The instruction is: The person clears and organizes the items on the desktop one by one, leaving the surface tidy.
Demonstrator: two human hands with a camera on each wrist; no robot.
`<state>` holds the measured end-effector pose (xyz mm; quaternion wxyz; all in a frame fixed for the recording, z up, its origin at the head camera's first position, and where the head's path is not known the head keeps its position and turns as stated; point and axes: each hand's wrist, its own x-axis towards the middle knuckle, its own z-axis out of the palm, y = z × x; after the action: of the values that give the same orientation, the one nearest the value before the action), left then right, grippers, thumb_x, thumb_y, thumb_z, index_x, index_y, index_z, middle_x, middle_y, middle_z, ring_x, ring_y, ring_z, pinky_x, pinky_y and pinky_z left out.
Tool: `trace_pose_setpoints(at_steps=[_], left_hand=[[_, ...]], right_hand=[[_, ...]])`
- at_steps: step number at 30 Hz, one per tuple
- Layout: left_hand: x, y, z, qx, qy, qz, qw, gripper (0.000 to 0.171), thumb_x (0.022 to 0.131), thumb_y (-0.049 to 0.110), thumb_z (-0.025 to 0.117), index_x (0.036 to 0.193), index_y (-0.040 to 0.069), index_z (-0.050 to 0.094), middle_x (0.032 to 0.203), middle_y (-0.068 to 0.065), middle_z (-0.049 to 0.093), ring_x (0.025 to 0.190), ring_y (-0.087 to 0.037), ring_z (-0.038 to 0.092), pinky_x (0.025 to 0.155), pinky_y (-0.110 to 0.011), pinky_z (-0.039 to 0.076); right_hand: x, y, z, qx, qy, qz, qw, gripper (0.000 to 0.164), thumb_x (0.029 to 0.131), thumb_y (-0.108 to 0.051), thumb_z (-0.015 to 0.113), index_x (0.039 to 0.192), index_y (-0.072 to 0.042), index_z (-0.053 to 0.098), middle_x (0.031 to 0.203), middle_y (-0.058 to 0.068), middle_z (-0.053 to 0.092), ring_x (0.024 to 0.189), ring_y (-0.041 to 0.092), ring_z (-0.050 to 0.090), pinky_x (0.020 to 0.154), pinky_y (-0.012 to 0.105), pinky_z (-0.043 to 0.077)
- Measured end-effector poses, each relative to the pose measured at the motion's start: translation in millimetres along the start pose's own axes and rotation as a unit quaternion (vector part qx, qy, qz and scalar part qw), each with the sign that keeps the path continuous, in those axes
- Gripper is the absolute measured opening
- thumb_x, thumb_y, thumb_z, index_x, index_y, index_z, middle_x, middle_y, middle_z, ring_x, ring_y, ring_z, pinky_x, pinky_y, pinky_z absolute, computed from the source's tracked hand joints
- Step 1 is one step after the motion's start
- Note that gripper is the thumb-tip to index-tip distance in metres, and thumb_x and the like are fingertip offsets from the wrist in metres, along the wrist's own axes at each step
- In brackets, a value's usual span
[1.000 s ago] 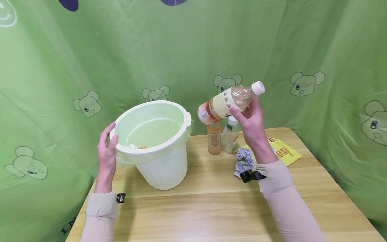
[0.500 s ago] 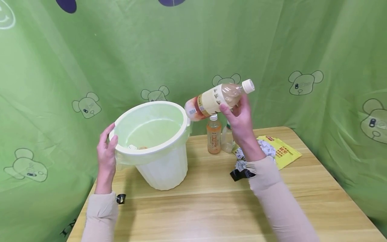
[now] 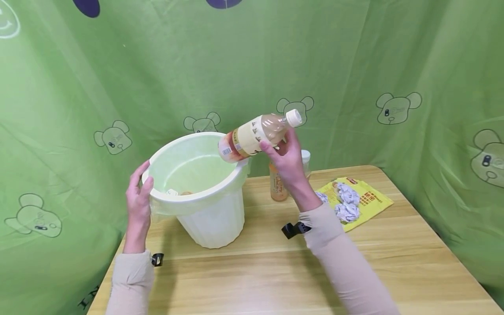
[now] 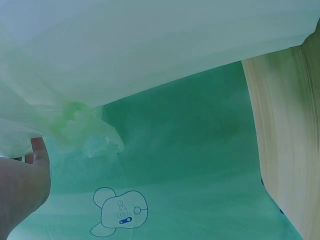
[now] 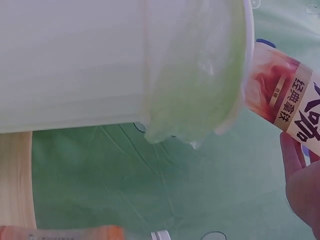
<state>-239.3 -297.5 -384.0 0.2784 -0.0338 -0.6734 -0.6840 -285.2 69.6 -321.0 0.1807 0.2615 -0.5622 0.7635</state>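
My left hand grips the left rim of a white trash bin, thumb at the near side of the rim. The bin leans a little and is lined with a thin pale green bag. A few small scraps lie inside. With my right hand I hold a plastic drink bottle, cream-labelled and white-capped. It tilts base-down to the left, and its base is over the bin's right rim. In the right wrist view the bottle's label shows beside the rim.
Behind my right hand stand an orange-labelled bottle and a partly hidden clear bottle. Crumpled paper balls lie on a yellow plastic bag on the wooden table. A green curtain hangs behind.
My right hand has moved left with the bottle, from above the standing bottles to the bin's rim. More of the paper balls and yellow bag shows. The left hand and bin have stayed put.
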Motion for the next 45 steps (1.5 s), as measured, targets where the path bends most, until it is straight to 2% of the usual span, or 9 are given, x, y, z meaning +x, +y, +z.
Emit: trace_pose_setpoints(at_steps=[9,22,29,33,38,45], left_hand=[[-0.1,0.6,0.6,0.004,0.003,-0.002,1.0,0.05,0.098,0.029,0.062,0.148,0.019,0.057,0.15,-0.004,0.048,0.114,-0.024,0.06,0.087,-0.019,0.062],[-1.8,-0.1,2.0,0.001,0.0,-0.006,1.0,0.051,0.099,0.03,0.062,0.148,0.019,0.056,0.15,-0.005,0.048,0.115,-0.024,0.06,0.088,-0.019,0.061],[-1.2,-0.1,1.6,0.005,0.006,0.001,1.0,0.05,0.099,0.03,0.062,0.147,0.019,0.057,0.148,-0.005,0.049,0.112,-0.025,0.061,0.085,-0.018,0.062],[-1.3,0.2,1.4,0.0,0.007,0.006,1.0,0.05,0.098,0.03,0.062,0.147,0.018,0.058,0.147,-0.005,0.049,0.109,-0.024,0.061,0.083,-0.018,0.062],[-1.5,0.3,1.1,0.003,0.005,0.003,1.0,0.051,0.098,0.031,0.062,0.147,0.019,0.057,0.148,-0.005,0.048,0.111,-0.024,0.061,0.084,-0.018,0.062],[-1.3,-0.2,1.2,0.004,0.005,0.003,1.0,0.05,0.098,0.031,0.062,0.147,0.02,0.058,0.149,-0.005,0.048,0.114,-0.025,0.06,0.087,-0.019,0.061]], right_hand=[[3,9,14,-0.008,-0.009,-0.003,1.0,0.072,0.089,-0.005,0.073,0.152,-0.006,0.039,0.148,0.013,0.05,0.132,0.033,0.057,0.11,0.039,0.056],[1,22,30,-0.037,-0.04,0.043,0.998,0.074,0.091,-0.003,0.075,0.155,-0.014,0.039,0.148,0.013,0.051,0.135,0.032,0.057,0.111,0.038,0.055],[4,30,38,-0.04,-0.051,0.037,0.997,0.074,0.089,-0.004,0.077,0.154,-0.009,0.041,0.146,0.016,0.053,0.132,0.034,0.059,0.109,0.039,0.056],[4,31,43,-0.067,-0.054,0.026,0.996,0.077,0.088,-0.006,0.079,0.155,-0.011,0.042,0.142,0.017,0.056,0.126,0.034,0.061,0.108,0.039,0.057],[2,30,45,-0.102,-0.059,0.033,0.992,0.074,0.088,-0.011,0.08,0.152,-0.011,0.044,0.136,0.015,0.058,0.119,0.032,0.062,0.107,0.04,0.056],[1,30,45,-0.141,-0.074,0.047,0.986,0.071,0.087,-0.019,0.082,0.148,-0.009,0.046,0.136,0.013,0.058,0.12,0.027,0.061,0.107,0.04,0.055]])
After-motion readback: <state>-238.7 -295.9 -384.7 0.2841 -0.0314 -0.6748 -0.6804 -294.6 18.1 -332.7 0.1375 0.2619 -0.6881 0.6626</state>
